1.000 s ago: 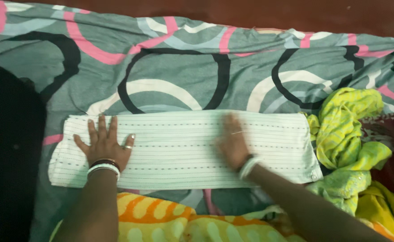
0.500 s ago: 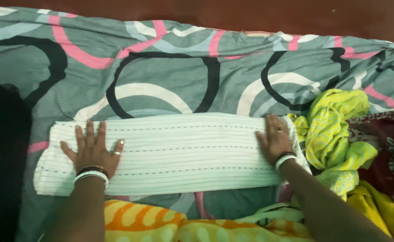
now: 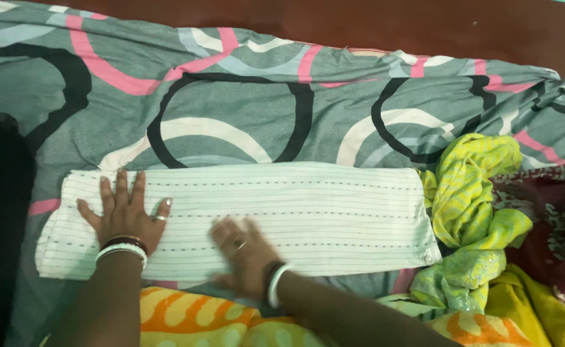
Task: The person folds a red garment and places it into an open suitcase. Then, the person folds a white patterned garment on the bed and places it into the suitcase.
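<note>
We're looking down on a bed (image 3: 244,122) spread with a grey sheet of black, white and pink rings, a dark red floor strip beyond its far edge. At the left edge sits a black mass we can't make out. Next comes our left hand (image 3: 125,212), open and flat, fingers spread, palm pressing the left end of the white striped cloth (image 3: 334,205). That cloth is folded into a long band, its long axis running left to right across the middle of the bed, parallel to the near edge. Moving along, our right hand (image 3: 241,254) is blurred, but it looks open, palm down on the cloth's near edge, just right of the left hand and gripping nothing. So the greater run of cloth lies to the right of both hands, and the right hand is the nearer to that free end. An orange and yellow fabric (image 3: 192,321) lies at the near edge. At the right edge sits a crumpled yellow-green garment (image 3: 472,193), touching the cloth's right end.
</note>
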